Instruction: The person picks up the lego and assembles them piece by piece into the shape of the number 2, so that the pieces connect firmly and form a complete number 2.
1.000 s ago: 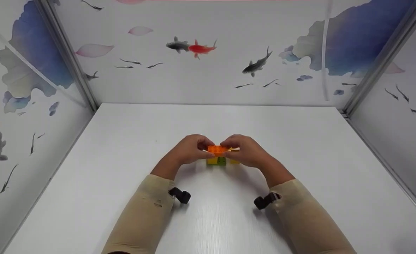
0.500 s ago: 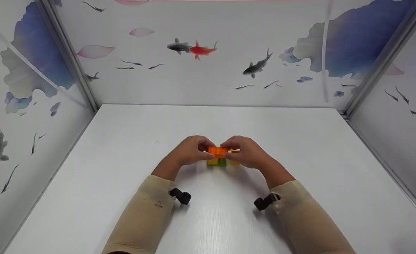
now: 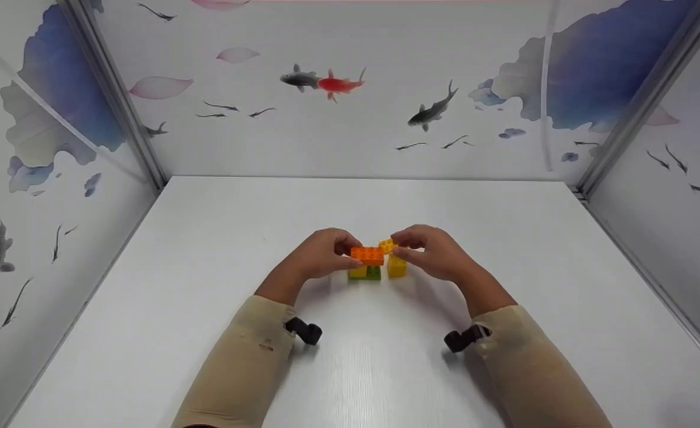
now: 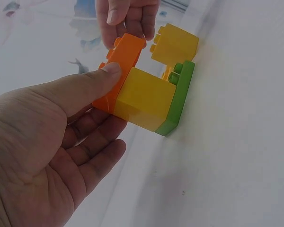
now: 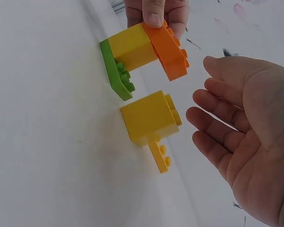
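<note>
My left hand [image 3: 325, 252] pinches an orange building brick [image 4: 120, 64] between thumb and fingers. It sits atop a yellow brick [image 4: 144, 99], which covers one end of a green plate [image 4: 182, 92] on the table; the orange end overhangs the plate's bare studs. The right hand [image 5: 255, 113] holds nothing, its fingers apart and slightly bent, just off the studs of a separate yellow brick [image 5: 149, 116]. A thin yellow-orange studded piece [image 5: 159, 155] shows beside that brick, partly hidden by it. In the head view this studded piece [image 3: 387, 245] appears at the right fingertips.
A white table [image 3: 350, 356] spreads around the bricks. White panels with painted fish [image 3: 341, 83] and leaves stand at the back and both sides, joined by metal posts [image 3: 112, 89]. A black wrist camera [image 3: 304, 330] sticks out from the left sleeve.
My right hand has let go of the orange brick and moved right, uncovering the separate yellow brick and the studded piece. The left hand keeps its hold on the orange brick.
</note>
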Available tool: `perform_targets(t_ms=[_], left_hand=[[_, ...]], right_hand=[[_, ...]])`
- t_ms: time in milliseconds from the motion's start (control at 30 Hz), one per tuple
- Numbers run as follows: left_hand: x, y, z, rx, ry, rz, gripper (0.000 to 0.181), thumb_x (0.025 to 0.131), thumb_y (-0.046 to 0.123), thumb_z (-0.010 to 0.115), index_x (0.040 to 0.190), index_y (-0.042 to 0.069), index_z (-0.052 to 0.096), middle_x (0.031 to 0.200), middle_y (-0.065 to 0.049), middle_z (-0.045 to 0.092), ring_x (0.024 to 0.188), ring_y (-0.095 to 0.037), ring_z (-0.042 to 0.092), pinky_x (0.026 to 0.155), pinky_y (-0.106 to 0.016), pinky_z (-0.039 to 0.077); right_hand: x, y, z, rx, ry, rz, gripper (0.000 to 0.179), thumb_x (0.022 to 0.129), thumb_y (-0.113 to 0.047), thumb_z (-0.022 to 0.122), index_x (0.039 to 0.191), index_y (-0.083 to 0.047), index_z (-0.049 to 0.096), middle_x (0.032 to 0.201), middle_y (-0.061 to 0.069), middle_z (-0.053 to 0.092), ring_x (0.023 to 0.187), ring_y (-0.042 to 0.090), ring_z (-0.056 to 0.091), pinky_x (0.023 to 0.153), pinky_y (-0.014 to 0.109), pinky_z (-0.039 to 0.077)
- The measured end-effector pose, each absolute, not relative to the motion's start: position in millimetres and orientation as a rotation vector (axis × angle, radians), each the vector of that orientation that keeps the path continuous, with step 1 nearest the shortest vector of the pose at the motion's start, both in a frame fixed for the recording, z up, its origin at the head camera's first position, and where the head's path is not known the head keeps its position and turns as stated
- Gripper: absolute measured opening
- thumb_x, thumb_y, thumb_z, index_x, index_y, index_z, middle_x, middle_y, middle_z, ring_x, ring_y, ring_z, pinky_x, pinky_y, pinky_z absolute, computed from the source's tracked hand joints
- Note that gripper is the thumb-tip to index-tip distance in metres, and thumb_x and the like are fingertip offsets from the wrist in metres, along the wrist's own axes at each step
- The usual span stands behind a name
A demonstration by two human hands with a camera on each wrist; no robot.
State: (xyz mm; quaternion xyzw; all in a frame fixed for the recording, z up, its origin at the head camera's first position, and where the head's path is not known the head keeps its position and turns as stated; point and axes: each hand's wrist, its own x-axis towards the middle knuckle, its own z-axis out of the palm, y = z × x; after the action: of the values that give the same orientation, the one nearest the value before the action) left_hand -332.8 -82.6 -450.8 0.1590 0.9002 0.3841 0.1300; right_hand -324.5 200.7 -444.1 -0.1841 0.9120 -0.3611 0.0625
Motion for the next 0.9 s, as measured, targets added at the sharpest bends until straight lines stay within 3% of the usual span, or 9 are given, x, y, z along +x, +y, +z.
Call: perform_targets(t_ms=[200,533,900], left_hand=[[-334,-82,-451,0.439,2.610,1.116,0.033,0.093,0.035,0.086,0.121,0.025,0.075,0.117,0.004,0.070,0.112,-0.021,0.062,0.105,-0.039,0.055],[-333,-81,-450,0.426,2.607,1.120,0.033,0.093,0.034,0.086,0.122,0.024,0.075,0.119,0.004,0.071,0.114,-0.020,0.063,0.108,-0.040,0.055],[-332,-80,-449,0.423,2.619,1.093,0.034,0.093,0.036,0.085,0.123,0.025,0.074,0.117,0.004,0.070,0.112,-0.021,0.062,0.106,-0.037,0.056]], right_hand=[[-323,218,-444,-0.449,2.765,-1.081,0.042,0.103,-0.038,0.072,0.140,-0.018,0.070,0.133,0.001,0.072,0.123,0.027,0.066,0.106,0.049,0.057],[-327,221,-455,-0.397,2.691,-1.111,0.049,0.099,-0.036,0.078,0.143,-0.019,0.068,0.140,0.004,0.071,0.128,0.028,0.067,0.110,0.049,0.056],[-334,220,-477,-0.353,2.633,-1.091,0.043,0.095,-0.037,0.082,0.136,-0.025,0.074,0.129,0.001,0.076,0.115,0.022,0.068,0.105,0.042,0.057]])
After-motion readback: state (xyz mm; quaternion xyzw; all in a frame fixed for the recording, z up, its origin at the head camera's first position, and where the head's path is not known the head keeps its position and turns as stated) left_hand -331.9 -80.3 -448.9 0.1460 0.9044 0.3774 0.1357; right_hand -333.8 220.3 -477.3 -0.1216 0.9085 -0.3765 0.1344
